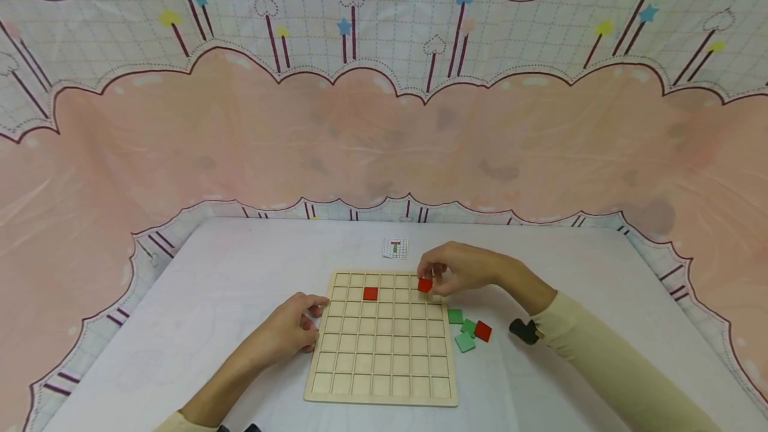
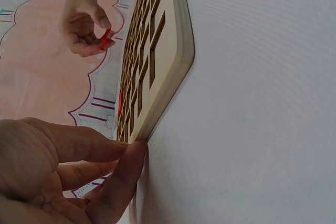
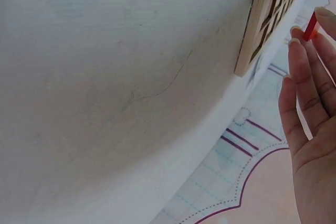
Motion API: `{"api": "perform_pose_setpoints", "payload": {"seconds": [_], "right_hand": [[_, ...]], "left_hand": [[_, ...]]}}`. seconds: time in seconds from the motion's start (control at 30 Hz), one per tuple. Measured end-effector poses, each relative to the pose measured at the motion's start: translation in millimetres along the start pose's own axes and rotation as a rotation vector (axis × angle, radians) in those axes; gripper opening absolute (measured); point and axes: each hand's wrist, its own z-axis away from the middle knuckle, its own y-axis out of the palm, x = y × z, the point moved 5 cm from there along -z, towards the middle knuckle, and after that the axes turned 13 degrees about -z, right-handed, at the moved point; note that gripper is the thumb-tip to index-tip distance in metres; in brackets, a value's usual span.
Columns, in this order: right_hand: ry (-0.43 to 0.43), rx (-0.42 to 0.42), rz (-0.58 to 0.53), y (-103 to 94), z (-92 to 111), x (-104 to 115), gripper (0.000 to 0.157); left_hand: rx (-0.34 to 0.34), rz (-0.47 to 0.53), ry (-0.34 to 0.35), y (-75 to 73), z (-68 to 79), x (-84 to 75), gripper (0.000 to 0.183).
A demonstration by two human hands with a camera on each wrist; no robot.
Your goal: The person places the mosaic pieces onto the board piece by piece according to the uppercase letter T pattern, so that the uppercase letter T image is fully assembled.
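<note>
**Red tile held above the board, with its twin in a cell to the left**

A red tile [image 1: 425,285] is pinched by the fingers of the right hand [image 1: 461,267]. As its face is square, no long axis is offered; a thin edge is shown in both wrist views. The tile is held clear of the board [image 1: 384,400], over its far right part; which cell lies directly beneath cannot be told.

From these fingers, the placed red tile [image 1: 371,293] is found to the left, in the third column from the left and second row from the far side, with bare cells between.

The board's left edge is touched by the bent fingers of the left hand [image 1: 285,327].

Three green tiles [image 1: 455,316] and a loose red tile [image 1: 483,331] are spread on the worktop [image 1: 240,272] off the board's right edge, nearer the right hand. Beyond the far edge, a small patterned card [image 1: 395,249] is laid.
</note>
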Motion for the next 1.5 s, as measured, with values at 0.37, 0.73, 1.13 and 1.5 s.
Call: {"api": "perform_pose_setpoints", "payload": {"seconds": [0.37,0.73,1.13,1.5], "right_hand": [[-0.008,0.03,0.002,4.8,-11.3,4.4,0.021],[-0.033,0.06,0.024,10.7,-23.6,10.1,0.022],[-0.048,0.091,0.08,16.4,-35.4,14.1,0.022],[-0.057,0.094,0.107,20.5,-44.5,15.6,0.023]], "left_hand": [[0.003,0.0,-0.003,0.2,-0.4,0.3,0.061],[0.015,-0.006,0.012,-1.5,1.3,-0.5,0.061],[0.002,-0.001,0.004,-0.4,-0.3,0.4,0.062],[0.001,-0.001,-0.004,0.0,-0.6,1.0,0.062]]}}
